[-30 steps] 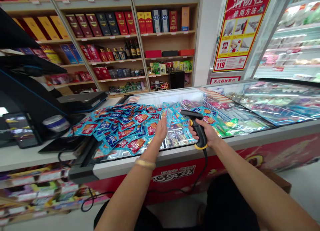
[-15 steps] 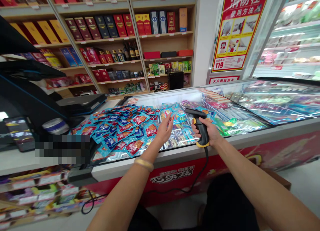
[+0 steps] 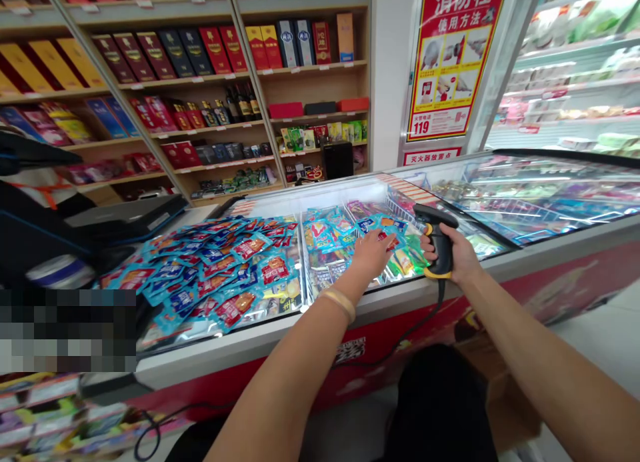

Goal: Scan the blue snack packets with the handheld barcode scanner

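My right hand (image 3: pixel 461 254) grips the handle of a black-and-yellow barcode scanner (image 3: pixel 436 239), its head pointing left above the freezer's glass top. A cable runs down from the scanner's handle. My left hand (image 3: pixel 373 254), with a bracelet at the wrist, reaches over the glass with its fingers stretched out. Its fingertips are at a small red-and-blue snack packet (image 3: pixel 389 240), and I cannot see a grip on it. Another blue snack packet (image 3: pixel 367 223) lies just beyond the hand. A large heap of similar snack packets (image 3: pixel 215 265) covers the glass on the left.
Under the glass of the chest freezer (image 3: pixel 280 329) are wire baskets of packaged goods. A black device (image 3: pixel 30 229) stands at the left. Shelves with boxes and bottles (image 3: pixel 240 105) line the back wall. A cardboard box (image 3: pixel 510 395) sits low at the right.
My left hand has moved right, from beside the heap to the packets near the scanner. My right hand has shifted right with the scanner. The view has swung slightly right.
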Action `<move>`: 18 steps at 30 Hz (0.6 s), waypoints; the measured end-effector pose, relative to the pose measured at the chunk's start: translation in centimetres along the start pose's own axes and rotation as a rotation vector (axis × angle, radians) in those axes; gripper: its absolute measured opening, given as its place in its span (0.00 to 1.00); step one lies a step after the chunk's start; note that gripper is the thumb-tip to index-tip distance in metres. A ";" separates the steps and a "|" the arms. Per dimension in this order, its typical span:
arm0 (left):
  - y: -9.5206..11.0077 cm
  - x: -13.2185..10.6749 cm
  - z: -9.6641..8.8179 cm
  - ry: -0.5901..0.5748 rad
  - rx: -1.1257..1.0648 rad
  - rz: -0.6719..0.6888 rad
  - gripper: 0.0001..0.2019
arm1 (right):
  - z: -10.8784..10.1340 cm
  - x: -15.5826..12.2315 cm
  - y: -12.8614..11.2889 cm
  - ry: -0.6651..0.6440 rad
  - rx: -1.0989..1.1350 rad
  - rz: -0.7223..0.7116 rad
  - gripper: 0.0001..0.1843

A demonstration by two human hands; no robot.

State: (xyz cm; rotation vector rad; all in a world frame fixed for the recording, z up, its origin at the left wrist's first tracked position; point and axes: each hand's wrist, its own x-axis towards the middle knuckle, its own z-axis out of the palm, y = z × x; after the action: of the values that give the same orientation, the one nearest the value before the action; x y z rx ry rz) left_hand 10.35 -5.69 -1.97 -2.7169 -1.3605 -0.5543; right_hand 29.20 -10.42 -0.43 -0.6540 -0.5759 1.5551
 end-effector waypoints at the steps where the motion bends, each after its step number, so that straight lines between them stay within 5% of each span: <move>1: 0.1 0.3 0.1 -0.008 0.011 -0.031 0.21 | 0.1 0.0 0.1 -0.008 -0.003 -0.001 0.09; 10: -1.0 -1.2 -1.1 0.038 -0.067 -0.116 0.33 | 0.2 0.0 0.3 -0.013 -0.016 -0.003 0.09; 18: -8.4 -9.7 -5.8 0.268 0.082 -0.465 0.31 | 2.5 -0.2 3.0 -0.095 -0.006 0.040 0.09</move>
State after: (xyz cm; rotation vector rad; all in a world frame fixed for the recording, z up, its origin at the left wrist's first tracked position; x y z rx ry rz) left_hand -3.23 -9.21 -0.76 -2.1595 -1.8869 -0.8310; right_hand 25.29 -10.82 -0.75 -0.6018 -0.6424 1.6294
